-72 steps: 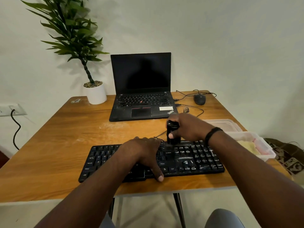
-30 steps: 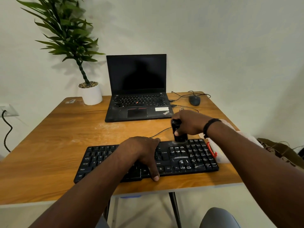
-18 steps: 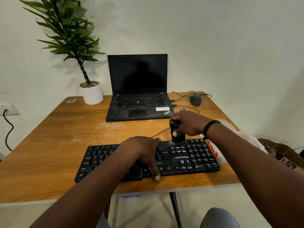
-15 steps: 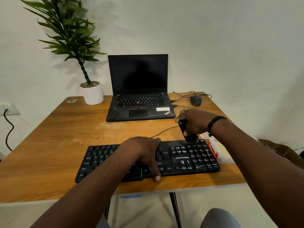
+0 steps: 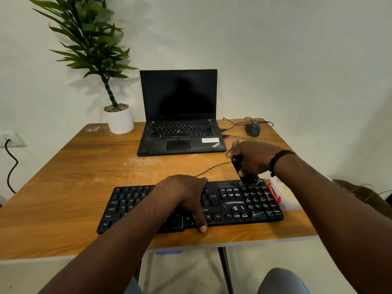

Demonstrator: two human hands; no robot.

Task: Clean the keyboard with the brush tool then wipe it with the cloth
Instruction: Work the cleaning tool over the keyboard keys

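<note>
Down at the near edge of the wooden desk (image 5: 63,187) lies the black keyboard (image 5: 233,209), its right-hand keys streaked with pale dust. The left hand (image 5: 184,194) rests palm-down across the middle of the keys, fingers relaxed and spread, the thumb reaching to the keyboard's near edge; it holds nothing. The right hand (image 5: 254,158) is curled round a black brush tool (image 5: 244,172), gripping its upper part, and the tool's lower end touches the far right corner of the keyboard, leaning slightly. A dark band circles the right wrist.

Just beside the keyboard's right end sits a clear plastic container (image 5: 284,198) with a red clip, partly hidden by the right forearm. Farther back stands an open black laptop (image 5: 180,115), screen dark. To its left is a potted plant (image 5: 101,60) in a white pot; to its right, a dark mouse (image 5: 252,129) with its cable. A wall socket (image 5: 12,139) with a black cord shows at far left.
</note>
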